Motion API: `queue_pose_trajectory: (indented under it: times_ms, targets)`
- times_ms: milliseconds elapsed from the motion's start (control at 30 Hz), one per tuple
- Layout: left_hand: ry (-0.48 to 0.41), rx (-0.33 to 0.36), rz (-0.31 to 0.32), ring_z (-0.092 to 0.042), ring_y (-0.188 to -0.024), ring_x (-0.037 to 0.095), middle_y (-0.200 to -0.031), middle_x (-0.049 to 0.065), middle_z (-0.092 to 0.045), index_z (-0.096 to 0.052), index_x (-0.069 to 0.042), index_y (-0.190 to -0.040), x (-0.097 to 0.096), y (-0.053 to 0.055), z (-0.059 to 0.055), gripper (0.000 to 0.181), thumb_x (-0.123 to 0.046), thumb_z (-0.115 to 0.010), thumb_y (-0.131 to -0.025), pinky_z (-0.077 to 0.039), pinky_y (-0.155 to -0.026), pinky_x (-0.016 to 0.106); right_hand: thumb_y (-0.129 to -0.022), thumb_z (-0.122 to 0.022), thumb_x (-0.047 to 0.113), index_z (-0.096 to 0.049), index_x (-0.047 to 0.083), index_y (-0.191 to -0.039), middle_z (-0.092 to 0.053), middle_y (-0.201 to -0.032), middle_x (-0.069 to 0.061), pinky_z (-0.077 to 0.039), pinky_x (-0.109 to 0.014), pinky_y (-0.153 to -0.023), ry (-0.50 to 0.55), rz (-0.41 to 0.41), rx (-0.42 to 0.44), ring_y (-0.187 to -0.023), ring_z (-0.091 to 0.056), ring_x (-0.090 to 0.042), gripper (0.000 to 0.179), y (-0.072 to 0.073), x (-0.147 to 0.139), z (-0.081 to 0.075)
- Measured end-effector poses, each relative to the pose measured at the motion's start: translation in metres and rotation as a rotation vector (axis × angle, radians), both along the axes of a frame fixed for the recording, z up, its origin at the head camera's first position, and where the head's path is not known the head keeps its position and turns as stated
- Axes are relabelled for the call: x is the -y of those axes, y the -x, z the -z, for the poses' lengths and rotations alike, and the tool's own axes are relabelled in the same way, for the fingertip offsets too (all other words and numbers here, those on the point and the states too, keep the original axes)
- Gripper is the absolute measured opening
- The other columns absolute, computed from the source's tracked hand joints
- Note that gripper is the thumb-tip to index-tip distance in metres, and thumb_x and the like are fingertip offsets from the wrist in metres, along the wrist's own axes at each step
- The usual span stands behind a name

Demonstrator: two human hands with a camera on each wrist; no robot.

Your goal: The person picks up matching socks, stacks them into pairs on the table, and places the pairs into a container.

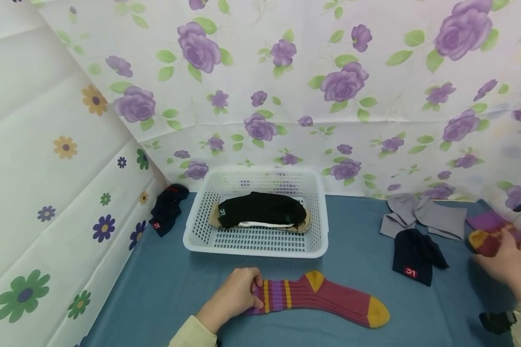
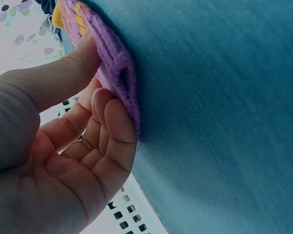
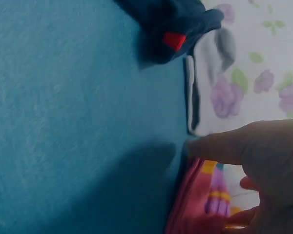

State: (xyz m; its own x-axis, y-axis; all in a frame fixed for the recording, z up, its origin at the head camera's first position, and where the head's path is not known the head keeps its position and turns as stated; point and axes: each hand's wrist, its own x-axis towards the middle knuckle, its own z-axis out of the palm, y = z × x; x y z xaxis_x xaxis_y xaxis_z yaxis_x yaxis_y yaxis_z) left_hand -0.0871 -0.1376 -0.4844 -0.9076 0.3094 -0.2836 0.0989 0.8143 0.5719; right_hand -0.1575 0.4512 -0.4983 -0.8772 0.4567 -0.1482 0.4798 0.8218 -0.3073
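A maroon sock [image 1: 343, 299] with a yellow heel and toe and purple and yellow stripes lies flat in front of the basket. My left hand [image 1: 239, 291] pinches its purple cuff [image 2: 119, 73], thumb on one side and curled fingers at the other. At the far right, my right hand [image 1: 510, 260] grips a matching sock [image 1: 488, 241], which is bunched up. In the right wrist view, the thumb lies along the edge of this maroon sock [image 3: 193, 209] and the fingertips rest on its striped part; the palm side is partly hidden.
A white plastic basket [image 1: 256, 248] holds a black sock [image 1: 260, 209] over beige and white ones. Grey socks [image 1: 443, 219] and a dark navy sock [image 1: 417, 255] lie left of my right hand. Another dark sock [image 1: 167, 209] lies left of the basket. Flowered cloth walls [image 1: 260, 96] enclose the blue table.
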Motion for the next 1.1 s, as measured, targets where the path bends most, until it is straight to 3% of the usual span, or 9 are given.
queue_pose_trajectory:
  times_ms: [200, 300, 433, 533, 733, 933, 1100]
  targets:
    - [0.005, -0.002, 0.003, -0.045, -0.058, 0.009, -0.069, 0.002, -0.055, -0.059, -0.015, -0.081, 0.001, 0.001, 0.0, 0.035, -0.019, -0.088, -0.061, -0.039, -0.054, 0.024, -0.083, -0.065, 0.017, 0.0, -0.01, -0.144, -0.017, -0.137, -0.045, -0.026, -0.065, -0.102, -0.025, 0.043, 0.089, -0.12, -0.023, -0.059, 0.094, -0.004, -0.002, 0.009]
    - [0.003, -0.003, 0.005, -0.045, -0.058, 0.009, -0.069, 0.002, -0.055, -0.059, -0.015, -0.08, 0.001, 0.001, 0.001, 0.034, -0.019, -0.087, -0.062, -0.039, -0.054, 0.024, -0.086, -0.064, 0.018, -0.015, -0.015, -0.14, -0.031, -0.128, -0.045, -0.034, -0.062, -0.098, -0.102, 0.026, 0.088, -0.113, -0.035, -0.056, 0.08, -0.009, 0.001, 0.01]
    - [0.0, 0.003, 0.006, -0.045, -0.058, 0.01, -0.069, 0.002, -0.055, -0.059, -0.015, -0.08, 0.001, 0.001, 0.0, 0.034, -0.019, -0.087, -0.062, -0.039, -0.053, 0.024, -0.086, -0.058, 0.01, -0.038, -0.02, -0.119, -0.049, -0.103, -0.042, -0.043, -0.059, -0.08, -0.18, -0.038, 0.017, -0.088, -0.052, -0.05, 0.049, -0.013, 0.002, 0.008]
    - [-0.001, 0.006, 0.004, -0.045, -0.058, 0.01, -0.069, 0.002, -0.055, -0.059, -0.015, -0.081, 0.001, 0.001, 0.0, 0.034, -0.019, -0.087, -0.062, -0.039, -0.053, 0.024, -0.086, -0.055, 0.006, -0.043, -0.019, -0.114, -0.052, -0.094, -0.039, -0.044, -0.056, -0.072, -0.158, -0.042, 0.005, -0.077, -0.055, -0.045, 0.039, -0.014, 0.001, 0.006]
    - [0.0, -0.005, 0.004, -0.045, -0.058, 0.01, -0.07, 0.002, -0.055, -0.059, -0.014, -0.081, -0.001, -0.001, 0.001, 0.035, -0.019, -0.087, -0.061, -0.039, -0.053, 0.024, -0.09, -0.056, 0.015, -0.045, -0.018, -0.121, -0.054, -0.098, -0.037, -0.046, -0.05, -0.064, -0.142, 0.011, -0.008, -0.076, -0.056, -0.04, 0.046, -0.014, 0.02, -0.015]
    - [0.002, 0.011, 0.001, -0.045, -0.058, 0.01, -0.07, 0.002, -0.055, -0.059, -0.015, -0.081, 0.0, 0.0, 0.0, 0.034, -0.018, -0.087, -0.062, -0.039, -0.053, 0.024, -0.09, -0.059, 0.022, -0.048, -0.015, -0.122, -0.055, -0.099, -0.037, -0.046, -0.041, -0.047, -0.073, -0.024, -0.208, -0.069, -0.058, -0.041, 0.05, -0.017, 0.066, -0.054]
    - [0.007, 0.021, 0.011, -0.047, -0.06, 0.01, -0.07, 0.001, -0.054, -0.059, -0.014, -0.082, 0.0, 0.0, -0.002, 0.033, -0.018, -0.086, -0.064, -0.039, -0.053, 0.025, -0.088, -0.06, 0.028, -0.057, -0.006, -0.12, -0.062, -0.1, -0.032, -0.049, -0.045, -0.053, -0.003, -0.156, -0.42, -0.079, -0.061, -0.041, 0.047, -0.021, 0.122, -0.086]
